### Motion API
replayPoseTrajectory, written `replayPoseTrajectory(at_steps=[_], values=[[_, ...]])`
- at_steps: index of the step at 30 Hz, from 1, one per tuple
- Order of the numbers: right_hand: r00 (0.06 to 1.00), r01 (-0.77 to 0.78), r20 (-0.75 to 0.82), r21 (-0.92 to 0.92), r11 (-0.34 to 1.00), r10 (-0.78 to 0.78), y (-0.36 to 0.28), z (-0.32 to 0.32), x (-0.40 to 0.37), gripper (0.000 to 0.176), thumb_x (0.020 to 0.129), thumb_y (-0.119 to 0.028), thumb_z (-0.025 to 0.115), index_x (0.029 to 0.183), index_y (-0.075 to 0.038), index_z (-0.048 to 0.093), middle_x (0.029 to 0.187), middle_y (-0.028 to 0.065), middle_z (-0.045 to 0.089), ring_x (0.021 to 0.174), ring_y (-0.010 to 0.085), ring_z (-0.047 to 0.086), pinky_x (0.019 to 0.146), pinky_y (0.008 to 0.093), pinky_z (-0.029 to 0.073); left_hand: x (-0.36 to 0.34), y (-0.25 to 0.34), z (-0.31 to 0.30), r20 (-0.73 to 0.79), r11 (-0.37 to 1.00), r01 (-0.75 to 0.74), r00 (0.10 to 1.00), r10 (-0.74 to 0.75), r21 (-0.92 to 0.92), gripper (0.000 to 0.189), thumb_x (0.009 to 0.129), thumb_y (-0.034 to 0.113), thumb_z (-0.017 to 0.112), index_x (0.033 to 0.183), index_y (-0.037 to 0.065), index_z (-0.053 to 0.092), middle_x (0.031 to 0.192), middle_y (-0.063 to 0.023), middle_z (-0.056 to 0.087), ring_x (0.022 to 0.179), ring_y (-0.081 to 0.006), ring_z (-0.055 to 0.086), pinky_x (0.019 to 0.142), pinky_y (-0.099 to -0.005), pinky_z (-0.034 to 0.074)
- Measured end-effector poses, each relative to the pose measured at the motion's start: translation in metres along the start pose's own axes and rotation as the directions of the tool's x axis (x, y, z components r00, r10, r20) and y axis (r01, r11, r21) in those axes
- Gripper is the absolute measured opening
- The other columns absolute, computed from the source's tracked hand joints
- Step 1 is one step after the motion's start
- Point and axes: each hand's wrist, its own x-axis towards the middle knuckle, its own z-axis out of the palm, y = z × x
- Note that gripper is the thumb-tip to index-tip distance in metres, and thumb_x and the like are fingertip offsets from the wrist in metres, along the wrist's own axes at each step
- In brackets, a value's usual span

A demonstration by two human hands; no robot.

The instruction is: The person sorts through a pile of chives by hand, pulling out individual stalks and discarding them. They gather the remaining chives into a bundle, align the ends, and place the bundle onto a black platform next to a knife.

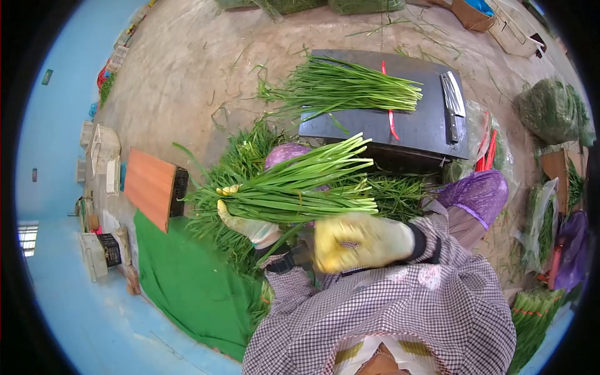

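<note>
My left hand [249,229], in a pale yellow-stained glove, is closed around a bunch of chives [300,184] with its fingertips showing on the far side. The pale stem ends point right and the leafy ends hang to the left. Below those stem ends is my right hand [356,242], also gloved, smeared by motion and with its fingers unclear. Ahead, a second chive bundle [350,84] lies across a dark board [319,128], over a red strip [393,125]. A knife [453,106] with a broad blade rests at the board's right side.
Loose chives [244,150] are heaped around my knees. To the left stand an orange-brown panel [150,187] and a green cloth [187,281]. A wrapped green bundle [550,109], a clear bag [542,219] and tied chives [534,319] are on the right.
</note>
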Motion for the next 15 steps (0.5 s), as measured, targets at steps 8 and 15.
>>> replayPoseTrajectory(at_steps=[8, 15], values=[[0.798, -0.382, -0.602, -0.541, 0.749, -0.028, 0.051, -0.05, -0.054, 0.011, 0.094, -0.016, 0.068, 0.093, -0.005, 0.067, 0.088, 0.0084, 0.066, 0.082, 0.0219, 0.064, 0.076, 0.034, 0.052, 0.005, -0.005, -0.011, -0.12, 0.998, -0.039, 0.992, 0.033, -0.043, 0.025, 0.1, 0.025, 0.054, 0.114, 0.007, 0.064, 0.1, -0.003, 0.065, 0.093, -0.017, 0.062, 0.09, -0.0331, 0.051], [0.449, -0.471, -0.875, -0.406, 0.784, -0.183, 0.086, -0.127, -0.067, 0.023, 0.101, -0.022, 0.062, 0.099, -0.001, 0.068, 0.091, 0.0075, 0.071, 0.085, 0.0167, 0.064, 0.081, 0.0302, 0.05, 0.013, -0.005, -0.028, -0.087, 1.0, 0.03, 0.996, -0.03, 0.002, 0.024, 0.1, 0.026, 0.053, 0.115, 0.011, 0.065, 0.096, -0.0007, 0.067, 0.091, -0.0154, 0.063, 0.091, -0.0366, 0.05]])
